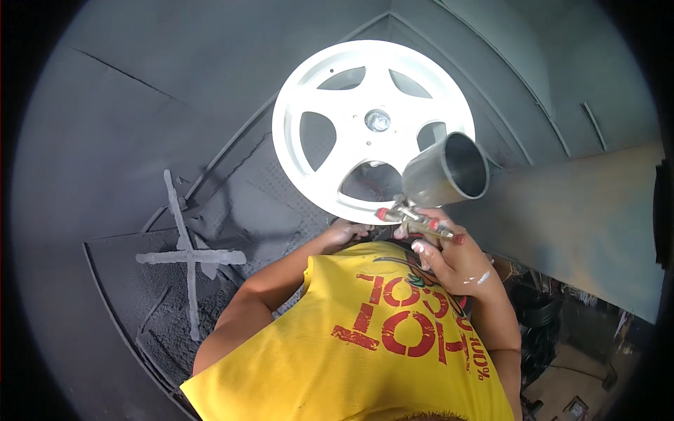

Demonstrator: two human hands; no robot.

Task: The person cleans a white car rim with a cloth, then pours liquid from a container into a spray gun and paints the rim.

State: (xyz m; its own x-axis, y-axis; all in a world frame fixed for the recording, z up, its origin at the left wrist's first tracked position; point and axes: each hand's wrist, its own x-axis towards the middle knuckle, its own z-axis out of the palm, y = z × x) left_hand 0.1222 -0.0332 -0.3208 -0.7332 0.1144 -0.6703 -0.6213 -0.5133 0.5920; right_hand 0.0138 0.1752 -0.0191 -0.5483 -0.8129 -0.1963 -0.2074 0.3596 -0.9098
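Observation:
A glossy white five-spoke wheel rim [354,130] faces up in front of me, with a silvery centre hub [377,121]. In my right hand [456,259] is a spray gun [420,222], its fingers wrapped round the handle. The gun's metal cup [427,175] tilts over the rim's near right edge, its round mouth turned toward the right. White paint marks the thumb and wrist. My left hand [344,233] is curled close to the rim's near edge, by my shirt; what its fingers hold, if anything, is hidden.
A grey cross-shaped stand [188,254] coated in overspray is at the left. Grey walls [126,126] surround the corner. To the right stretches a large stained panel [583,217], with dark tyres [535,309] and clutter below it.

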